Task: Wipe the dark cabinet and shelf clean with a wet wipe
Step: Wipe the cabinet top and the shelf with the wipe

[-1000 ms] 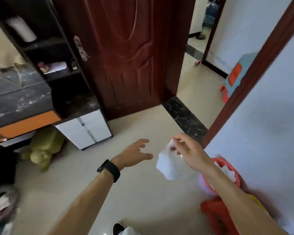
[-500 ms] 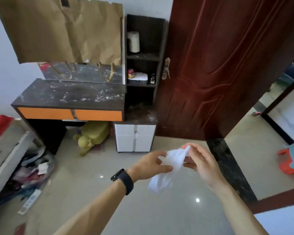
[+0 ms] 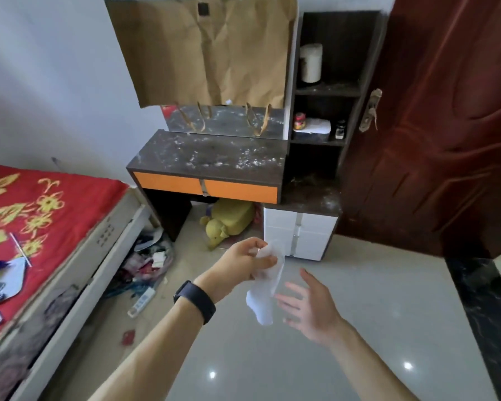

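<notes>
A pale glossy floor (image 3: 373,328) fills the lower part of the view, and a dark red door (image 3: 446,140) stands at the right. A bed (image 3: 41,215) with a red flowered cover runs along the left edge. Against the far wall sits the dark cabinet (image 3: 209,157), its top speckled with white dust above two orange drawer fronts. A sheet of brown paper (image 3: 203,50) hangs on the wall over it. Just right of the cabinet rises the dark shelf (image 3: 327,91), also dusty, with a white drawer unit (image 3: 298,233) at its foot. A yellow plush toy (image 3: 229,221) lies on the floor under the cabinet.

Both hands are held out over the floor, well short of the furniture. The left hand (image 3: 240,264) has its fingers curled and pinches the top of the wet wipe (image 3: 265,293), which hangs down limp and white. The right hand (image 3: 310,308) is spread, holding nothing, just beside the wipe's lower end; its fingertips may brush it, though the blur hides this. A black band (image 3: 195,301) circles the left wrist. A white cylinder (image 3: 311,63) stands on the upper shelf board.
</notes>
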A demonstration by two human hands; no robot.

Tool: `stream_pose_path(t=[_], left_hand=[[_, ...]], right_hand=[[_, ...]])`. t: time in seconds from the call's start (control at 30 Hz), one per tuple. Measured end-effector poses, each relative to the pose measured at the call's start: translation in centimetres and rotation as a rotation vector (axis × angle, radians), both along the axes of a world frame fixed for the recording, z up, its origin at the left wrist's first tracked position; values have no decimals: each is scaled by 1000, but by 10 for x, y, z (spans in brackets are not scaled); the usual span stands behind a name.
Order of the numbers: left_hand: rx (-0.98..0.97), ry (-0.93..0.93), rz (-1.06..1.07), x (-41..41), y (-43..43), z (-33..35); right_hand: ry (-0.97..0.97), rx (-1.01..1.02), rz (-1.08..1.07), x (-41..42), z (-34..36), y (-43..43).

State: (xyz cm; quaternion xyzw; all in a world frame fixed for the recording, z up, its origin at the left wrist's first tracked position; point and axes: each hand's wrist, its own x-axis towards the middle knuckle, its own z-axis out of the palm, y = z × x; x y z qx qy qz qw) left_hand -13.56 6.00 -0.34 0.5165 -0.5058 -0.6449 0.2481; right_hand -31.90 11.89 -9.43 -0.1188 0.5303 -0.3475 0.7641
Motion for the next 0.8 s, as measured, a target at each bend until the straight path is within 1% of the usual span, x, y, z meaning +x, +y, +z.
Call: stream_pose_path(t=[0.03,0.07,0.1,0.17,0.23,0.3,0.4,0.5,0.57,0.63,0.73,0.8], left_hand=[[47,11,31,4,1,-1],[90,22,62,7,2,-3],[127,30,94,11,5,-5],[179,13,164,19,9,-12],[185,-77,261,28,11,-20],[162,-182,345,37,13,-28],[128,-241,409,44,21,-40],[93,-177,452,44,26,-52],[50,-141,451,42,21,-56],[-5,-136,437,44,8,-57],[-80,-154,385,52,-20,-54],[-155,-254,351,64,-46,-54]], right_hand=[[-68,10,117,10,-9,2],[-128,8,184,19,-16,2],[-176,8,193,27,-18,2],[-224,26,104,38,-20,0],[-191,-1,6,41,-25,-2],[-67,-75,-27,34,-27,-5],[177,-244,-7,14,-27,-16],[384,-426,-18,-2,-17,-32],[513,-538,38,-8,-7,-48],[596,-569,107,-8,2,-66],[651,-605,190,-3,16,-97],[737,-677,274,9,23,-121]])
